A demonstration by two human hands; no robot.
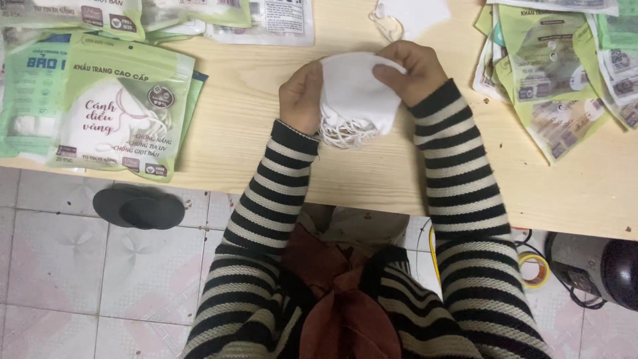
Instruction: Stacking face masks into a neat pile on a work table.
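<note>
Here, in the middle of the bench [372, 179], a stack of white masks [359, 93], pinched from both sides. Left hand [302, 96] at nine o'clock of the stack, fingers curled tight around its edge. Right hand [415, 70] at two o'clock of it, thumb and fingers pressing down on the top mask. Both hands grasping the same stack, neither one let go. White ear strings [342, 133] hanging out in a bunch at six o'clock of the stack, loose and a bit messy.

At nine o'clock, well apart from the hands, a pile of full green packs [123, 106], fat and closed. At three o'clock, a heap of flat green bags [551, 80], thin and looking empty. At twelve o'clock, near the far edge of the bench, one more white mask [409, 16] lying alone.

Likely somewhere in the middle of the work: some packs filled and put aside, the stack in the hands not yet in any bag, plenty of flat bags waiting. Hard to tell how many masks sit in the stack.

Down on the tiled floor, a black slipper [139, 207] at eight o'clock, a roll of tape [533, 269] at four o'clock.
</note>
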